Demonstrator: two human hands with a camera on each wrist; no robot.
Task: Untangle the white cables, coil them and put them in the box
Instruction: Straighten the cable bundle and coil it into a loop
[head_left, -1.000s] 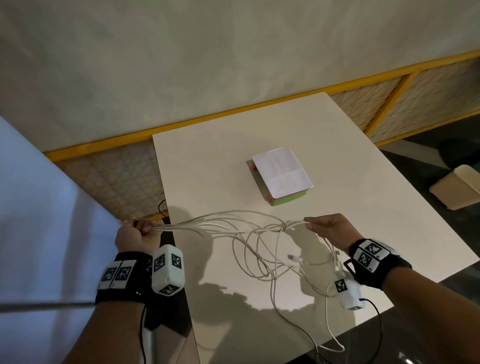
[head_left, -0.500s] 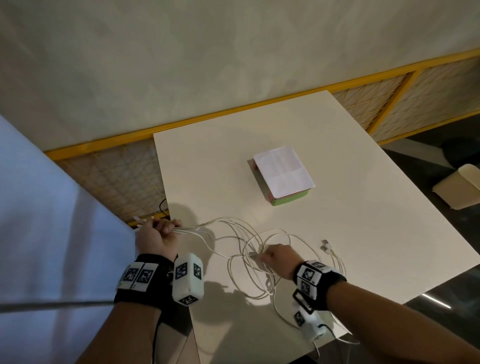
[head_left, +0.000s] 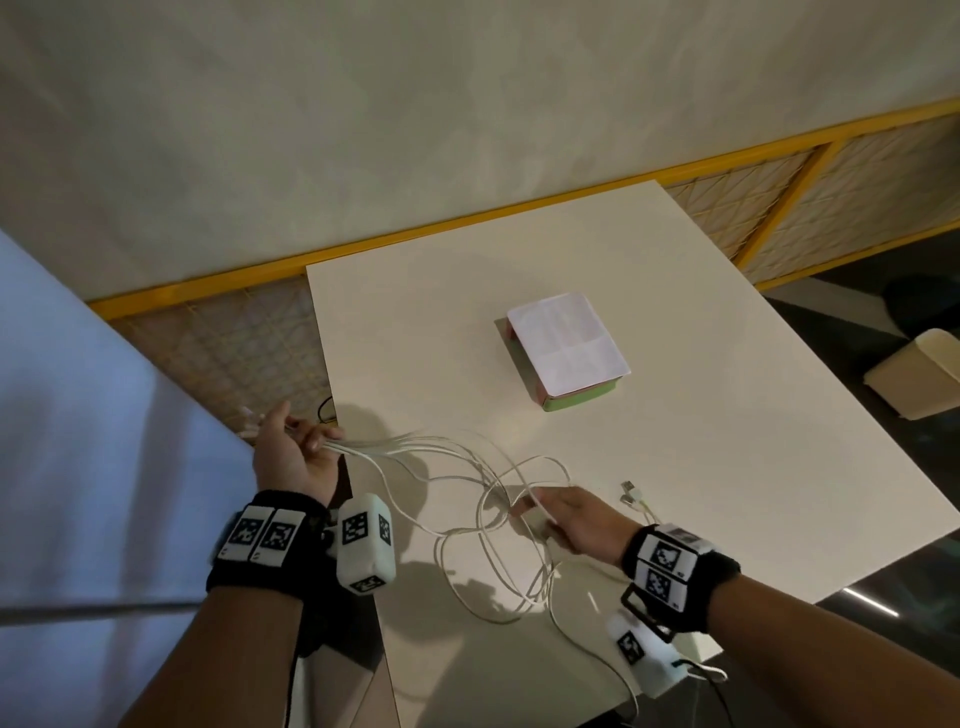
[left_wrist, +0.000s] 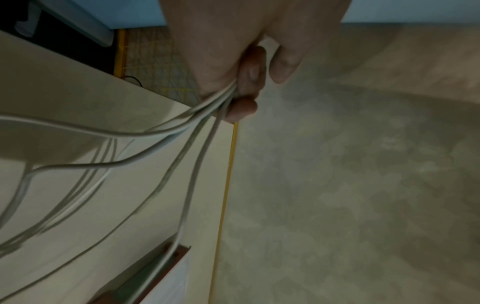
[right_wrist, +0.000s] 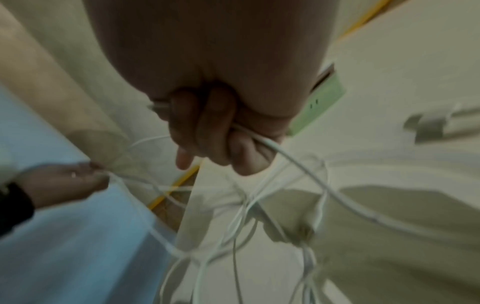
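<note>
Several white cables (head_left: 467, 483) lie tangled in loops on the white table (head_left: 727, 415), near its front left part. My left hand (head_left: 296, 447) is off the table's left edge and grips a bundle of cable strands (left_wrist: 207, 111) in curled fingers. My right hand (head_left: 566, 519) is low over the tangle and holds one cable (right_wrist: 272, 146) in its fist. Two loose plugs (head_left: 631, 492) lie just right of that hand. The box (head_left: 569, 351) sits mid-table beyond the cables, with a white sheet on top and a green side.
A yellow-framed mesh panel (head_left: 779, 208) runs behind the table under a pale wall. A beige bin (head_left: 919, 374) stands on the dark floor to the right. One cable (head_left: 587, 649) trails over the table's front edge.
My right hand dropped from the raised stretched strands to the tangle on the table, then shifted right. The left hand kept its grip and moved a little rightward; the cables went slack.
</note>
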